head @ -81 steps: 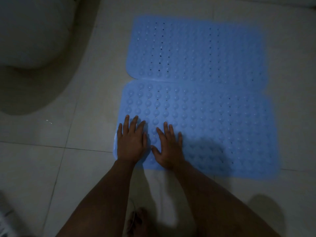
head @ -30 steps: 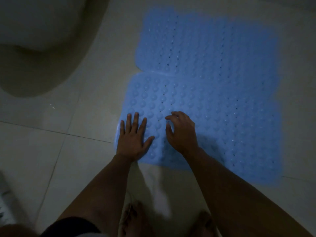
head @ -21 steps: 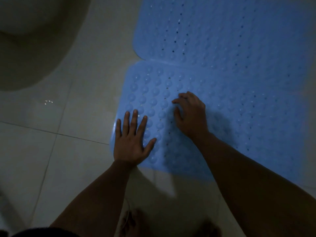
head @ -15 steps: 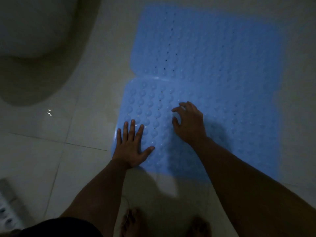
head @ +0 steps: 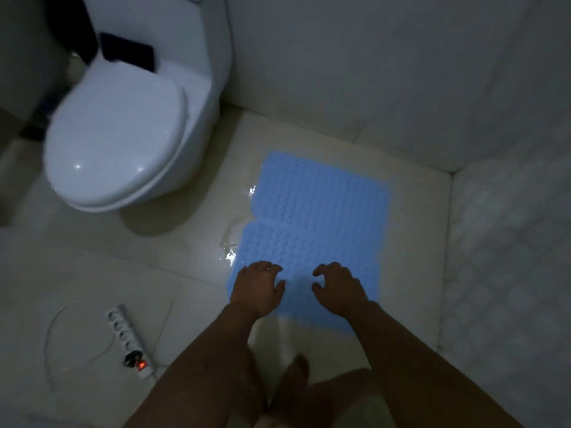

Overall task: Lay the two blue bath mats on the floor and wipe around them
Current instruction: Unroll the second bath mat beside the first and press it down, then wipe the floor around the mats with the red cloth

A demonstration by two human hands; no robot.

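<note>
Two bumpy blue bath mats lie flat on the pale tiled floor, edge to edge. The far mat reaches toward the back wall. The near mat sits just in front of it. My left hand hovers over the near mat's left front corner, fingers curled and apart, holding nothing. My right hand hovers over the near mat's front middle, fingers likewise curled and empty. I cannot tell whether the fingertips touch the mat. No cloth is in view.
A white toilet with its lid down stands at the back left. A puddle of water glints beside the mats' left edge. A power strip with a lit red switch and cord lies at the front left. Walls close the back and right.
My head has risen, so the toilet, walls and power strip now show. Both hands have lifted from lying flat on the near mat and now have curled fingers.
</note>
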